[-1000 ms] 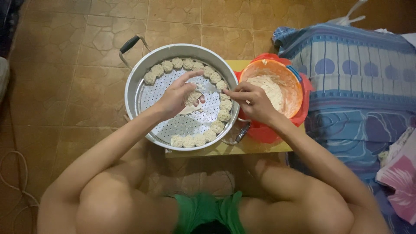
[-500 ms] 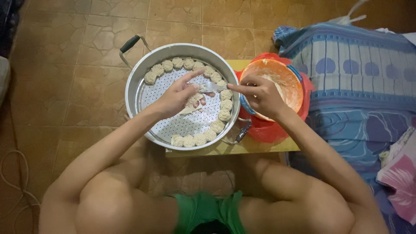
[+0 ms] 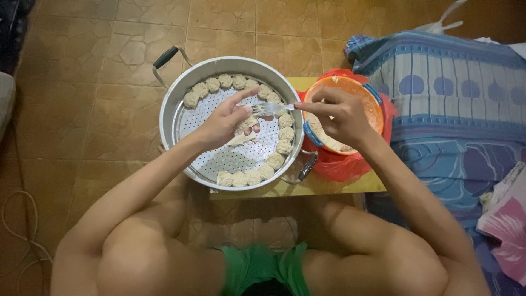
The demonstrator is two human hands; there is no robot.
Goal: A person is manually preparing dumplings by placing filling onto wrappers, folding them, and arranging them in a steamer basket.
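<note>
Brown tiled floor (image 3: pixel 71 82) fills most of the view, with a pale cord (image 3: pixel 16 230) looping at the far left. Moving right, a big round metal steamer pan (image 3: pixel 176 104) with a perforated tray and a black side handle (image 3: pixel 166 56) sits on a low yellow table (image 3: pixel 307 186), and a ring of small pale dumplings (image 3: pixel 280 133) lines the rim, touching each other around most of the edge. The person's left hand (image 3: pixel 222 123) hovers over the middle of the tray, fingers curled and cupping a soft lump of dumpling with its wrapper (image 3: pixel 245 127) against the palm. The right hand (image 3: pixel 342 118) pinches the handle of a fork (image 3: pixel 268 108) between thumb and fingertips, tines pointing at that lump. Just beside the pan is an orange bowl (image 3: pixel 364 96) of pale filling sitting in a red plastic bag (image 3: pixel 342 164), and past that a blue patterned blanket (image 3: pixel 455 98) plus a pink cloth (image 3: pixel 507 225) at the far right. That dumpling looks light, squishy and a bit sticky, probably easy to tear or squash, so a loose cupped hold around the sides seems the safe way to grip it.
</note>
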